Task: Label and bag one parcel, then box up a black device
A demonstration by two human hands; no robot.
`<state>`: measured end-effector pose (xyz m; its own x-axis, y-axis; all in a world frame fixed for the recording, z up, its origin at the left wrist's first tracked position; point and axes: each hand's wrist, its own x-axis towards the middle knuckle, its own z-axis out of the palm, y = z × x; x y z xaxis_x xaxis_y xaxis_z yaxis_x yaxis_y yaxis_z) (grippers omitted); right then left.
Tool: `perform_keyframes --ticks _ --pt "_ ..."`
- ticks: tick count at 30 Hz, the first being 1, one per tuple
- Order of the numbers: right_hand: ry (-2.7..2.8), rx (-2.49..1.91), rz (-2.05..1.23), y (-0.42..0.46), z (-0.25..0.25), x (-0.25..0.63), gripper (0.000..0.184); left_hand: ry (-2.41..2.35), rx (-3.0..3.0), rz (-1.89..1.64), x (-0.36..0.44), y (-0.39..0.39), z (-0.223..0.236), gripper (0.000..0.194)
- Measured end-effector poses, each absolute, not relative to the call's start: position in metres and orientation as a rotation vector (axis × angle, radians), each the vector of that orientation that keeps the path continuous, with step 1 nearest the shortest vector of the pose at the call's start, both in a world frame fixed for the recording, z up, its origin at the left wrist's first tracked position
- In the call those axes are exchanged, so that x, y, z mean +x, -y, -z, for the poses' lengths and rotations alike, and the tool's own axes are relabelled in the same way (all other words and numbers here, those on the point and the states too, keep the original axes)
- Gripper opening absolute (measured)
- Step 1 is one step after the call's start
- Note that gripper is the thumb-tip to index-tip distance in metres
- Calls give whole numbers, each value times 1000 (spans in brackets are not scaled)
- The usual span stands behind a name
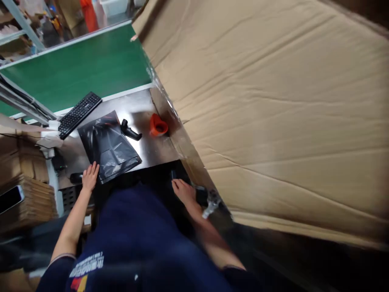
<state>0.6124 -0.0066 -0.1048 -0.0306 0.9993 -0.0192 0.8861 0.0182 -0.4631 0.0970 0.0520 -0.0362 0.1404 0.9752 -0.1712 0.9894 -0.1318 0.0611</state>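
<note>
My left hand (90, 176) lies with fingers stretched out at the left edge of a black plastic bag (111, 146), which is flat on the metal table (144, 152). Beside that hand is a dark rounded object (76, 178). Below the table's front edge, my right hand (184, 191) has its fingers bent and close together. A small dark object (173, 174) shows at its fingertips; its kind is unclear. Behind the bag sits a black handheld scanner (130, 130), and right of it an orange-red tape dispenser-like piece (158, 125).
A black keyboard (80, 113) lies at the back left before a green panel (79, 61). A large cardboard sheet (273, 113) fills the right side. Stacked flat cartons (33, 202) and a phone (11, 199) are at the left. Clear crumpled plastic (211, 205) hangs near my right forearm.
</note>
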Motion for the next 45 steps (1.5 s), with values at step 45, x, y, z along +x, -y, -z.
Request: perform_keyframes --ticks 45 --pt "1990 -1132 -1497 -152 92 499 46 -1848 811 -756 59 1 3 18"
